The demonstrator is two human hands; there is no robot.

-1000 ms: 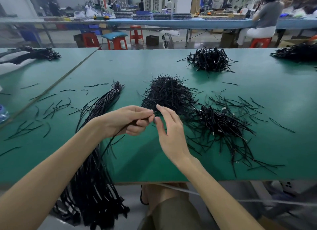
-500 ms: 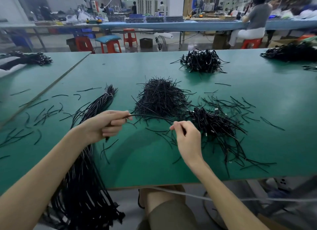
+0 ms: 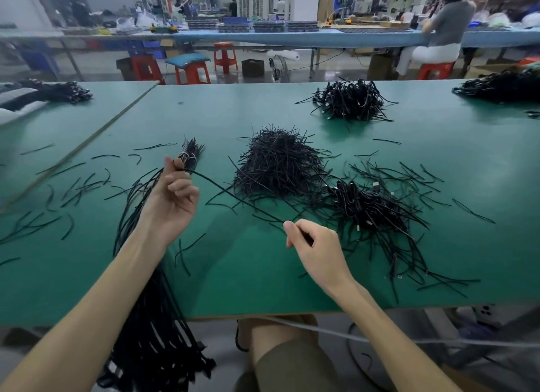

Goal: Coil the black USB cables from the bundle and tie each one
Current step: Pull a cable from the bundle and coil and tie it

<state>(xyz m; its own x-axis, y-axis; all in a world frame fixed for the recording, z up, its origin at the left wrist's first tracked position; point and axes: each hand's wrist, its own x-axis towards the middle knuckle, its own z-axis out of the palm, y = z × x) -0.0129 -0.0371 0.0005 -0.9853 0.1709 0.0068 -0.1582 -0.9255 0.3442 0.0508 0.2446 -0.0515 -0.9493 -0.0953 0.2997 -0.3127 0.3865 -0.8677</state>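
Note:
A long bundle of black USB cables (image 3: 137,216) lies on the green table (image 3: 233,274) and hangs over its front edge by my left arm. My left hand (image 3: 172,195) is raised palm up and pinches one end of a single black cable (image 3: 233,194) near the bundle's far tip. That cable stretches taut to my right hand (image 3: 312,242), which grips its other part in curled fingers. A heap of black twist ties (image 3: 277,163) sits behind the cable. Coiled, tied cables (image 3: 377,213) are piled to the right.
Loose black ties (image 3: 73,187) are scattered at the left and around the right pile. More cable heaps lie at the far right (image 3: 350,100), far right corner (image 3: 502,86) and far left (image 3: 58,92). A seated person (image 3: 438,32) and red stools (image 3: 225,55) are beyond the table.
My hands have drawn apart: the left rose up and away toward the bundle's tip, the right moved right and nearer. The single cable now runs stretched between them.

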